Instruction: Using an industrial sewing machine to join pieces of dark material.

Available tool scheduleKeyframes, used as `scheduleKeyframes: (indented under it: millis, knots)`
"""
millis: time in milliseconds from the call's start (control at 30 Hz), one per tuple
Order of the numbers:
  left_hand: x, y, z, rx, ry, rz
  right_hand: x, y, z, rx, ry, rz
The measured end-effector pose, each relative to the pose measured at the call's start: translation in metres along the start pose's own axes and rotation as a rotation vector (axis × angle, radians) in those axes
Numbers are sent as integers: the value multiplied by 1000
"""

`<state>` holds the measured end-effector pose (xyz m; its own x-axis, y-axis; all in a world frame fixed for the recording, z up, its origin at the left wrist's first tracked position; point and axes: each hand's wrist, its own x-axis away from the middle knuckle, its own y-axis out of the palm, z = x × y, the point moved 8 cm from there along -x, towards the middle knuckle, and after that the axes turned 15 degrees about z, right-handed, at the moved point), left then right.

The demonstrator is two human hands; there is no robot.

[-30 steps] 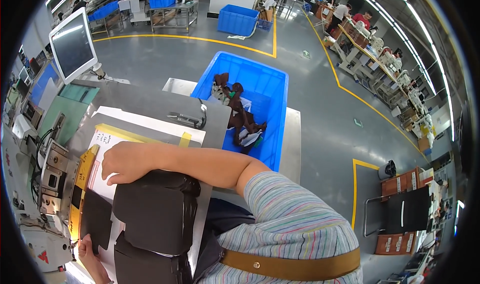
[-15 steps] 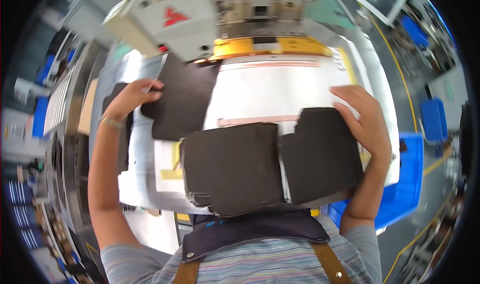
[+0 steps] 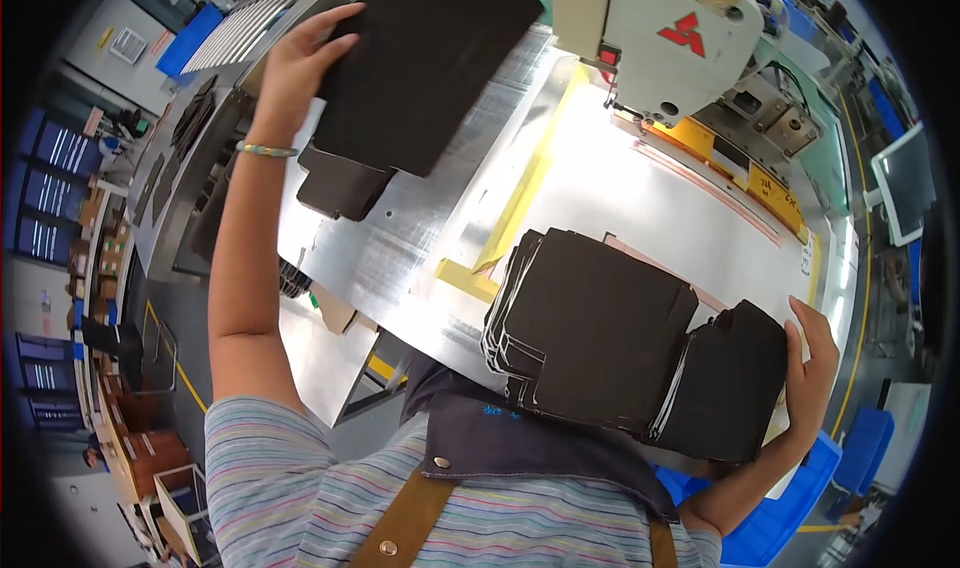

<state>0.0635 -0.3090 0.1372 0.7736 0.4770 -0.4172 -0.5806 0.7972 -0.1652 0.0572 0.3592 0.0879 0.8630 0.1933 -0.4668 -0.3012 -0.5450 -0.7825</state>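
Against the fingers of the left hand is a flat black rectangular sheet; whether they pinch it, one cannot tell. Beside the right hand, its fingers spread, a stack of flat black pieces may slide apart if pushed unevenly.

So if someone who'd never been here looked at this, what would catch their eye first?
Probably the large dark panel at the upper left, with the left hand at its edge. Next, two dark stacks of cut pieces lie side by side before the person's chest, the right hand beside the smaller one. The white machine head also stands out at the upper right.
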Motion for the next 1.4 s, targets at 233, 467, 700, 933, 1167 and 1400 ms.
scheduleKeyframes:
  millis: [233, 467, 700, 933, 1167, 1400]
  knots:
    - [47, -131, -153, -108, -297, 141, -2, -4, -9, -10, -46, -3]
    - [44, -117, -162, -139, -311, 62, 17, -30, -22, -19, -80, 12]
    - [35, -118, -167, 1, -343, -19, 49, -58, -18, -18, -26, 53]
    - [37, -119, -175, 24, -362, -55, 69, -68, -11, -28, 44, 74]
    - [32, -129, -184, 35, -299, -59, 76, -64, -22, -61, 11, 90]
    - [47, -123, -171, -209, -191, -71, 91, -72, -47, -122, -35, 41]
